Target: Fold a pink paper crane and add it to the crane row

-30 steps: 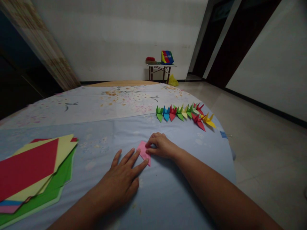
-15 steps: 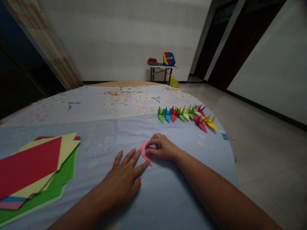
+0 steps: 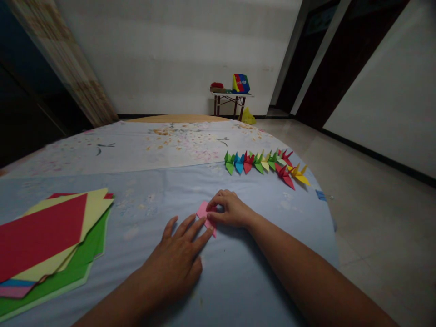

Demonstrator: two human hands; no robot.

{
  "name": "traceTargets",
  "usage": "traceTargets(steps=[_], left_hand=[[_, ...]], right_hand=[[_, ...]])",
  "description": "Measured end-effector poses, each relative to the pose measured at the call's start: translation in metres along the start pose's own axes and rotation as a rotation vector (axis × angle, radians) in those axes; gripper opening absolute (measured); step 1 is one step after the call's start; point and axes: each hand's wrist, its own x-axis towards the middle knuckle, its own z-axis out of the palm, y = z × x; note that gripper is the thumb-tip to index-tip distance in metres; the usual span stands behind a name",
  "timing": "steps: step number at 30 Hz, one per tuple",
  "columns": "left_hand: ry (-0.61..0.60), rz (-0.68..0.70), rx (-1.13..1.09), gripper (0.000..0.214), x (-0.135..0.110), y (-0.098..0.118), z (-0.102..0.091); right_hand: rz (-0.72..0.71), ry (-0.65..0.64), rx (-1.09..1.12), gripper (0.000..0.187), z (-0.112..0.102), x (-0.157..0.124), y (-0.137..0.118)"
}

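A small folded piece of pink origami paper lies flat on the blue tablecloth in front of me. My left hand rests on the cloth with its fingers spread, the fingertips touching the lower left edge of the pink paper. From the right, my right hand pinches the pink paper between thumb and curled fingers, covering its right side. Further back on the right stands a row of folded paper cranes in green, blue, red and yellow.
On the left lies a stack of coloured paper sheets, red on top. A blue clip grips the cloth at the table's right edge. Against the far wall, a small table carries a colourful box; a yellow bag lies below.
The fingers of my left hand have shifted slightly on the pink paper, so more of its left corner shows. My right hand keeps its pinch in nearly the same spot.
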Motion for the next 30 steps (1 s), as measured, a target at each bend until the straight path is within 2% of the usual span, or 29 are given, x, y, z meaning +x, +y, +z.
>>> traceTargets(steps=[17,24,30], left_hand=[[0.008,0.090,0.035,0.063,-0.0004,-0.0018,-0.0007],[0.010,0.070,0.020,0.063,-0.0010,-0.0039,-0.0011],[0.012,0.031,0.016,0.064,-0.0009,-0.0046,-0.0022]], right_hand=[[0.034,0.042,-0.032,0.017,0.0067,0.0035,0.0017],[0.038,0.063,-0.031,0.013,0.0066,0.0038,-0.0001],[0.072,0.082,-0.055,0.019,0.0101,0.0066,-0.0003]])
